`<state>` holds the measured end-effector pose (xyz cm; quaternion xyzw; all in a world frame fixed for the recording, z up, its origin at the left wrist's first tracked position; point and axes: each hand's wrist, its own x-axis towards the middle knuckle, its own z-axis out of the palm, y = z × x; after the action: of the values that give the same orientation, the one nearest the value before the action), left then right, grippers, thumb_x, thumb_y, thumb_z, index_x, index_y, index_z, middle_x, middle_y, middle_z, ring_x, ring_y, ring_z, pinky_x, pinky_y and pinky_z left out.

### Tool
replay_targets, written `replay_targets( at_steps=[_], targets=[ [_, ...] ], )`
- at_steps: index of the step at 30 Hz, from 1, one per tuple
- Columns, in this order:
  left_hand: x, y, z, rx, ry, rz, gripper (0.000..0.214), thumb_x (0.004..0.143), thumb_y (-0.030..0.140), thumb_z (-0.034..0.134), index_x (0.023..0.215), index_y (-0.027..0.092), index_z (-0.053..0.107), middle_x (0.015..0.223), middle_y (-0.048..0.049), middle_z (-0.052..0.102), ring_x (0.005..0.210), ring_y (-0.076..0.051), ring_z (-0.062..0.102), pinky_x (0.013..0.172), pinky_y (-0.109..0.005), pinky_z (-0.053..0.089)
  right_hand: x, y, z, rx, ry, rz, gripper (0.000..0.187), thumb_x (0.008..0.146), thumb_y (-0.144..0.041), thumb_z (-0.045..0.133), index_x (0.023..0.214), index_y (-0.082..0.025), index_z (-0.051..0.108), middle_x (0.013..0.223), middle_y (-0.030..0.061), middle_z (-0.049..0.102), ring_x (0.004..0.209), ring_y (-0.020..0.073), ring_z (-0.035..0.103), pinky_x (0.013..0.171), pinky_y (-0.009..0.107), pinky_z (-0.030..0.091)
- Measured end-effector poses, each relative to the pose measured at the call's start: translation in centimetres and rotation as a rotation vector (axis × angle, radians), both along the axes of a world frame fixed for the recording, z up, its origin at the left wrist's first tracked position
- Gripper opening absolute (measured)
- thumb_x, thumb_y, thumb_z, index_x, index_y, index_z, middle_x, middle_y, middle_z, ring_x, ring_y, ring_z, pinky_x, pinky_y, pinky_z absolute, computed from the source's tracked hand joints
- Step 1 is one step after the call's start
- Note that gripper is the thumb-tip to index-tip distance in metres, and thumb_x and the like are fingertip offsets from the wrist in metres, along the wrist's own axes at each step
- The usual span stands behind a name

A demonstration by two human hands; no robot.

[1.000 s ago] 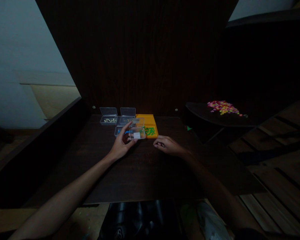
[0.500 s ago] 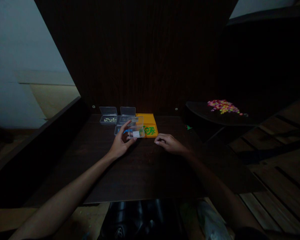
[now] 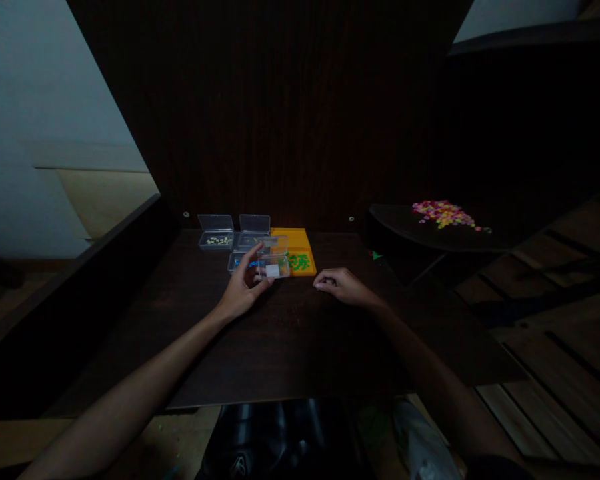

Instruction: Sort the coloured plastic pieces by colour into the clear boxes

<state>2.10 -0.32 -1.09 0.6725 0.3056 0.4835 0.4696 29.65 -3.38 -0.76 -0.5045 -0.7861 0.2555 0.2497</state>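
My left hand [image 3: 239, 291] grips a small clear plastic box [image 3: 282, 265] by its left side, thumb in front and fingers behind. Its lid stands raised, and a white patch shows on its front. Behind and beside it lies a yellow case [image 3: 293, 236], lid back, with small green pieces [image 3: 299, 262] inside. A clear box with blue pieces [image 3: 239, 263] is partly hidden by my left fingers. Just right of the yellow case, my right hand [image 3: 343, 287] rests low over the table with fingers curled together; whatever they may pinch is too small to make out.
Two clear boxes with raised lids stand at the back, the left box [image 3: 217, 241] holding pale pieces. A heap of pink and yellow pieces [image 3: 445, 213] lies on a side shelf [image 3: 395, 217]. A dark panel [image 3: 280, 120] rises behind the table.
My right hand has shifted slightly right, away from the yellow case, with its fingers still curled. The left hand keeps hold of the clear box almost in place.
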Motion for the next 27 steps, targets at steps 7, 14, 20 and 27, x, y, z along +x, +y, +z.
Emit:
replay_targets(
  at_steps=[7, 14, 20, 27],
  targets=[
    [-0.04, -0.08, 0.09, 0.019, 0.053, -0.036, 0.075, 0.078, 0.024, 0.068, 0.144, 0.026, 0.032, 0.125, -0.0114, 0.056, 0.091, -0.017, 0.063, 0.084, -0.037, 0.055, -0.23, -0.05, -0.14, 0.077, -0.077, 0.076, 0.018, 0.088, -0.026, 0.055, 0.084, -0.016, 0.069, 0.082, 0.0057, 0.064, 0.072, 0.0149, 0.057, 0.065, 0.025, 0.043],
    [-0.08, -0.1, -0.08, -0.005, 0.041, -0.078, 0.072, 0.078, 0.025, 0.069, 0.142, 0.026, 0.035, 0.132, -0.0127, 0.052, 0.098, -0.019, 0.063, 0.088, -0.04, 0.055, -0.39, -0.01, -0.21, 0.097, -0.144, 0.047, 0.014, 0.087, -0.021, 0.057, 0.089, -0.016, 0.069, 0.084, 0.0057, 0.067, 0.074, 0.0152, 0.06, 0.069, 0.025, 0.045],
    [-0.02, -0.22, 0.32, -0.047, 0.057, -0.058, 0.072, 0.077, 0.026, 0.069, 0.141, 0.025, 0.035, 0.13, -0.0122, 0.054, 0.095, -0.019, 0.063, 0.088, -0.04, 0.055, -0.06, 0.12, -0.74, 0.173, -0.171, 0.078, 0.016, 0.089, -0.019, 0.054, 0.091, -0.017, 0.071, 0.089, 0.0072, 0.068, 0.082, 0.0173, 0.063, 0.075, 0.027, 0.047],
    [-0.03, -0.1, 0.02, -0.026, 0.062, -0.049, 0.073, 0.077, 0.025, 0.069, 0.141, 0.025, 0.035, 0.127, -0.0117, 0.056, 0.094, -0.019, 0.063, 0.086, -0.039, 0.055, 0.34, 0.11, -0.36, 0.166, -0.199, 0.079, 0.024, 0.091, -0.017, 0.048, 0.1, -0.016, 0.07, 0.094, 0.0084, 0.068, 0.087, 0.0177, 0.063, 0.078, 0.028, 0.047]
  ],
)
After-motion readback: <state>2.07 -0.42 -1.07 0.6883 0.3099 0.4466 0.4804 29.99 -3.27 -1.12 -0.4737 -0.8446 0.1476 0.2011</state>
